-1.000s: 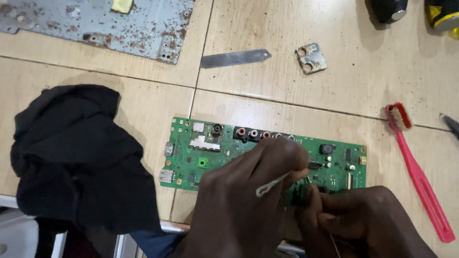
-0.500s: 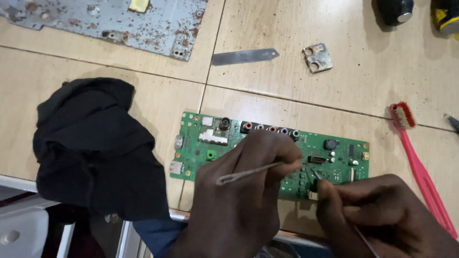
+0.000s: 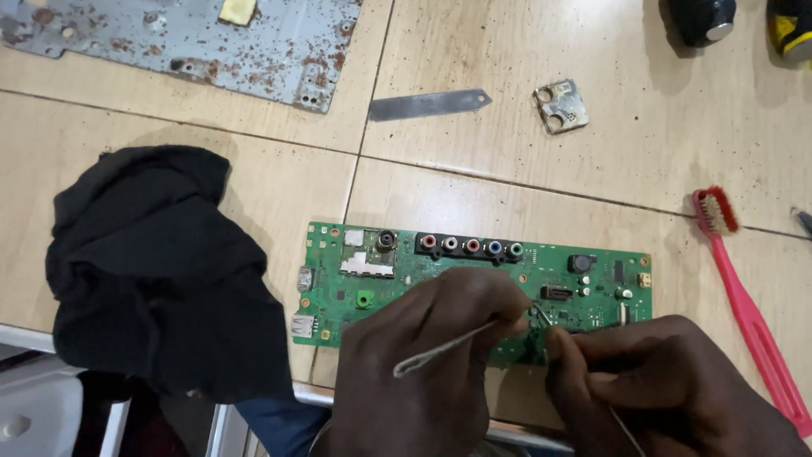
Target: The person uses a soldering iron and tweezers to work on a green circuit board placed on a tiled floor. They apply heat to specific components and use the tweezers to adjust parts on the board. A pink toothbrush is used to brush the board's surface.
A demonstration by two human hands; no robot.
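Warm, even light is falling on your work surface.

You are seeing soft shadows lying left of the black cloth (image 3: 161, 271) and beside the red brush (image 3: 744, 296). The tiled table (image 3: 592, 152) is giving mild glare at the top right. Your hands are looking dark and slightly blurred, and the edges are bending a little.

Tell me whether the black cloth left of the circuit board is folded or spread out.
Neither: the black cloth lies crumpled in a loose heap, with bunched ridges and irregular edges, its right edge close to the green circuit board on the tiled tabletop.
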